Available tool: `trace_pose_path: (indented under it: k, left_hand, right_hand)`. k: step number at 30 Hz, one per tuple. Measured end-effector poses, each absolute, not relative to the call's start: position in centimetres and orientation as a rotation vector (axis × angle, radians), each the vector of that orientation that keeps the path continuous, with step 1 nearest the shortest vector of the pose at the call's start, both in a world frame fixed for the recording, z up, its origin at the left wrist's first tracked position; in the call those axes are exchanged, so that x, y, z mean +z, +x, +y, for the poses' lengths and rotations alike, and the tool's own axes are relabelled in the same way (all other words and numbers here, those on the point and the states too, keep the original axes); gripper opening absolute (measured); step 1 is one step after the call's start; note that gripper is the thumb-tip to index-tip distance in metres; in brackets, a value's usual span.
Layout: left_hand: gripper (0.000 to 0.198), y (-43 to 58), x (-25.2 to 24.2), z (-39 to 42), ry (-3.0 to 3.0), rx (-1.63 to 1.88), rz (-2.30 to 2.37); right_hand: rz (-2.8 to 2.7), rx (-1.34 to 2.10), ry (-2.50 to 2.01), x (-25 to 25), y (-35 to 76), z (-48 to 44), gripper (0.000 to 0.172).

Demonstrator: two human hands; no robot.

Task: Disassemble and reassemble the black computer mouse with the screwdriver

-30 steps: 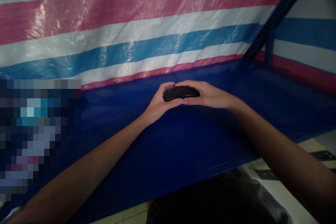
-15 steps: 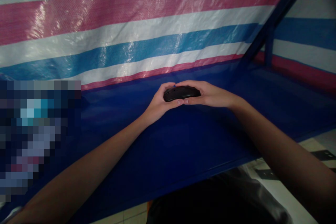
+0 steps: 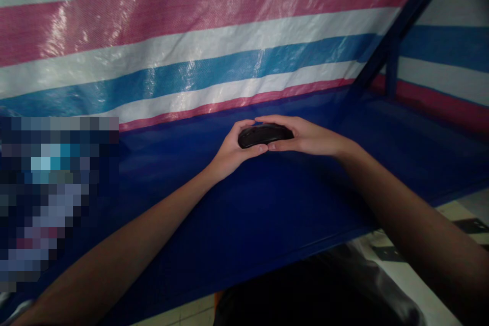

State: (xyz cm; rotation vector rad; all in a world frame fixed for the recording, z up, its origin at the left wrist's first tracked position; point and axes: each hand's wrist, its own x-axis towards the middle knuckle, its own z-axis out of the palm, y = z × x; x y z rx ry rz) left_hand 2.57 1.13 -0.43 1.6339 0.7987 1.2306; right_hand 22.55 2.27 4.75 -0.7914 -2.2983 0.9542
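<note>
L hand (image 3: pixel 231 152) & R hand (image 3: pixel 305 138) had fingers clamped on the mouse (image 3: pixel 265 135) ends, over the tabletop (image 3: pixel 267 204) middle, near the tarp (image 3: pixel 191 61) behind, w/ tabletop stretching wide both sides & front edge well apart.

A glossy woven plastic tarp (image 3: pixel 214 25) in pink, white and blue stripes is filling the upper frame and catching glints of light. A dark blue tabletop (image 3: pixel 248 214) is spreading across the middle. A blue metal brace (image 3: pixel 405 15) is slanting at upper right, and pale tiled floor (image 3: pixel 453 212) is peeking in at lower right.
</note>
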Motion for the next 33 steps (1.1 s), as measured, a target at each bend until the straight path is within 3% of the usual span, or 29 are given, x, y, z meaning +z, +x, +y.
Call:
trace_pose_path:
  k: [33]
  left_hand:
    - [0.066, 2.44, -0.28, 1.13, 1.614, 1.166, 0.818]
  right_hand:
    - [-2.337, 0.931, -0.825, 5.14, 22.68, 2.18, 0.049]
